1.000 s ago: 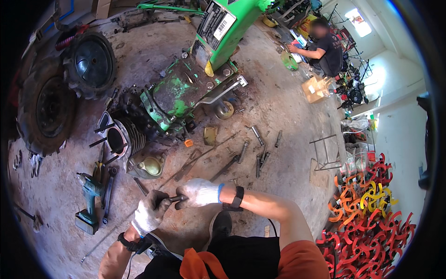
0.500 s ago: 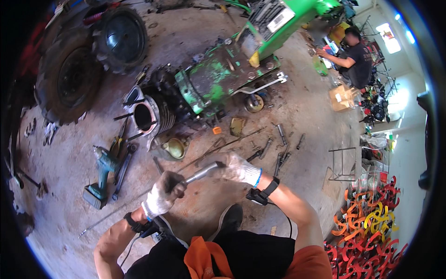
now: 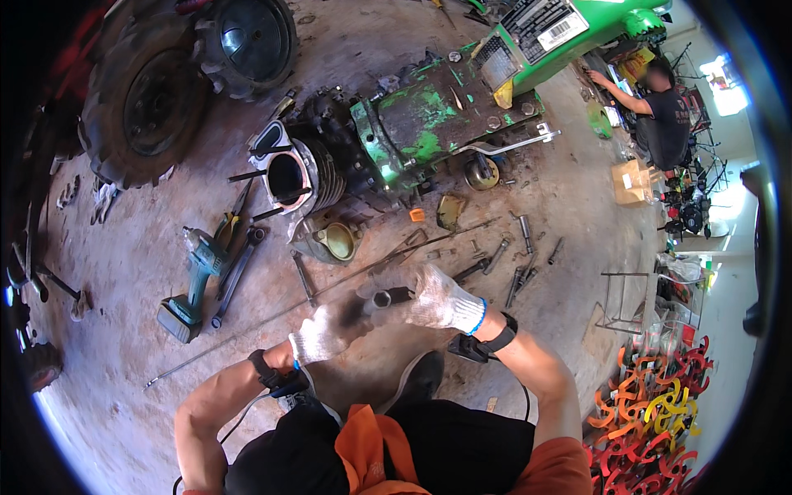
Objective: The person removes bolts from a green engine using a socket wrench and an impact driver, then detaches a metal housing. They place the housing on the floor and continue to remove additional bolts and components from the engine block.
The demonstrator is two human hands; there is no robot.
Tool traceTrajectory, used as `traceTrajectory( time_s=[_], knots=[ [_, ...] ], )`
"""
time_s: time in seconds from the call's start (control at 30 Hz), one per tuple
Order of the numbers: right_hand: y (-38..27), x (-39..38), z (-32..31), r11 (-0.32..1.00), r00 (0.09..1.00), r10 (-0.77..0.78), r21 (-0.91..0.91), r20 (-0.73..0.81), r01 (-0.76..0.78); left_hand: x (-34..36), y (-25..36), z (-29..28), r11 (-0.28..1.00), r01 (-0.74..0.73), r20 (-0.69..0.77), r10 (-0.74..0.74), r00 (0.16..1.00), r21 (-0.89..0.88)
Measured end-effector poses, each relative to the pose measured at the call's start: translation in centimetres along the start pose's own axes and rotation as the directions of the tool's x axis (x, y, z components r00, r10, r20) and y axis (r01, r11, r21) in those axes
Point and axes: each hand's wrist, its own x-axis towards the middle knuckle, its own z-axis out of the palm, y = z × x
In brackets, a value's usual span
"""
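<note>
A short silver metal socket (image 3: pixel 380 300) is between my hands, with its round end turned up toward me. My right hand (image 3: pixel 443 302), in a white knit glove with a blue cuff, is closed at the dark end of the socket. On the other side, my left hand (image 3: pixel 322 334) wears a matching glove. Its fingers are dark and smeared by motion beside the socket, so their grip is unclear. A long thin rod (image 3: pixel 272 314) lies on the floor beyond the hands.
Ahead lies a green engine assembly (image 3: pixel 429 124) with a finned cylinder (image 3: pixel 326 177). A cordless drill (image 3: pixel 198 276) and a wrench (image 3: pixel 235 280) lie left; loose sockets (image 3: pixel 521 276) lie right. Tyres (image 3: pixel 148 107), curved blades (image 3: pixel 652 412) and a co-worker (image 3: pixel 660 115) are farther out.
The socket has turned from lying lengthwise between my hands to showing its round end. My left hand has shifted right and down and its fingers have blurred. The view has shifted.
</note>
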Motion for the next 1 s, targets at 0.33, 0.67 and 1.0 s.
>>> traceTrajectory(
  time_s=[0.33, 0.67, 1.0],
  knots=[
    [0.4, 0.3, -3.1, 0.561, 0.975, 0.223, -0.816, -0.016, -0.142, -0.6, 1.9, 1.5, 0.763, 0.185, -0.19, -0.083, 0.978, 0.62],
    [5.2, 0.6, 4.6, 0.646, 0.966, 0.199, -0.763, 0.166, -0.002, -1.5, 3.5, 1.0, 0.582, -0.101, -0.14, 0.355, 0.924, 0.807],
    [5.3, 1.9, 1.3, 0.759, 0.971, -0.228, -0.638, -0.078, 0.127, -3.2, 6.2, 0.1, 0.849, -0.085, -0.393, 0.328, 0.859, 0.522]
  ],
)
